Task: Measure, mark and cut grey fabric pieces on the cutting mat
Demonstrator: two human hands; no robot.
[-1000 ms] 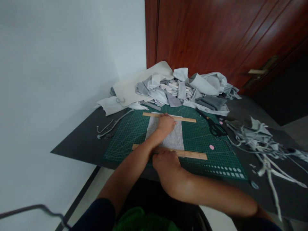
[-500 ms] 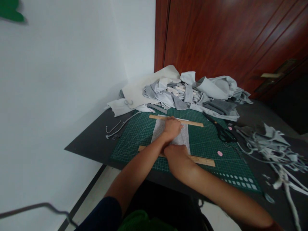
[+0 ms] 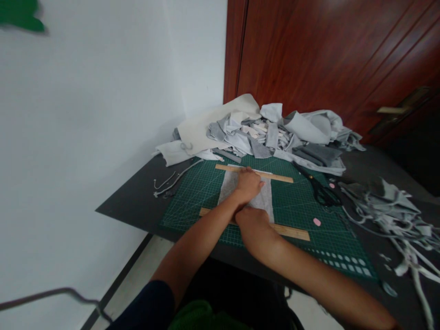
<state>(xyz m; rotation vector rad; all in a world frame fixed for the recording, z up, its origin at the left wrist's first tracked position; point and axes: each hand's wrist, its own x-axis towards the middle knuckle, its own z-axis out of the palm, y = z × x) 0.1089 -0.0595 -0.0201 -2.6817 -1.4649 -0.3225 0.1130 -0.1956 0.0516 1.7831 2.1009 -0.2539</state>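
Observation:
A light grey piece of cloth (image 3: 228, 184) lies on the green cutting mat (image 3: 292, 201), between two wooden rulers. My left hand (image 3: 249, 184) is on the upper part of the cloth, its fingers curled in at the upper ruler (image 3: 280, 177). Just below it, my right hand (image 3: 253, 217) is closed at the cloth's near edge, over the lower ruler (image 3: 292, 232). The two hands nearly meet. Most of the fingers are turned away from me, so what they grip is hidden. A thin white edge (image 3: 237, 167) shows behind the upper ruler.
Black scissors (image 3: 323, 191) lie right of the cloth, with a pink piece (image 3: 316, 222) nearer me. Grey and white fabric scraps (image 3: 256, 137) pile up at the back. Tangled strips (image 3: 388, 206) sit on the right; thin cords (image 3: 177, 179) lie at left.
The whole view has shifted slightly, so everything appears a little further right. Both hands stay in nearly the same place on the cloth.

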